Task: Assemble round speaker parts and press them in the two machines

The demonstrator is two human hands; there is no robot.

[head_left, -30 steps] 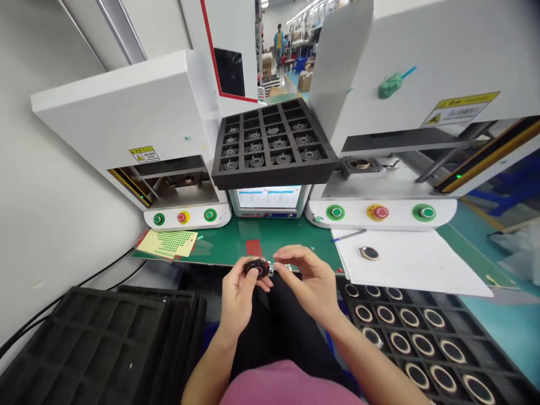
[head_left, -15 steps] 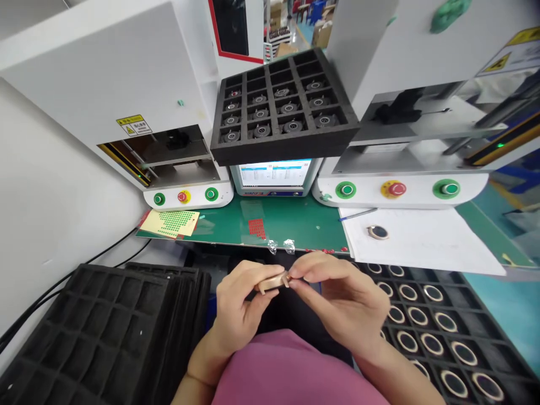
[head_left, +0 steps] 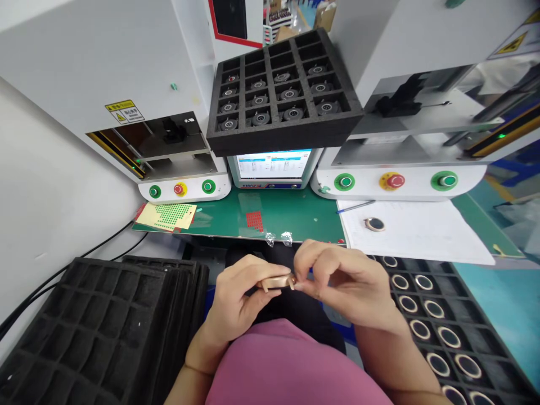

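My left hand [head_left: 234,295] grips a rose-gold watch case [head_left: 278,282] on its edge between thumb and fingers, above my lap. Two lugs of the case show on the side toward me. At the right end of the case, the thumb and fingers of my right hand [head_left: 352,281] are pinched together, touching or almost touching it. Whether they hold a small part there is hidden. A similar watch case with a dark face [head_left: 374,224] lies on white paper [head_left: 426,233], beyond my right hand.
A black foam tray [head_left: 476,315] of gold-rimmed watch cases is at right. Stacked black trays [head_left: 88,315] stand at left. Another tray [head_left: 282,132] with dark watch parts sits above the screen [head_left: 270,166], between two white machines with buttons. A pen [head_left: 356,207] and red stickers [head_left: 255,221] lie on the green bench.
My right fingers have closed in and curled more at the end of the watch case. The case has turned slightly flatter in my left hand. The whole view has shifted a little.
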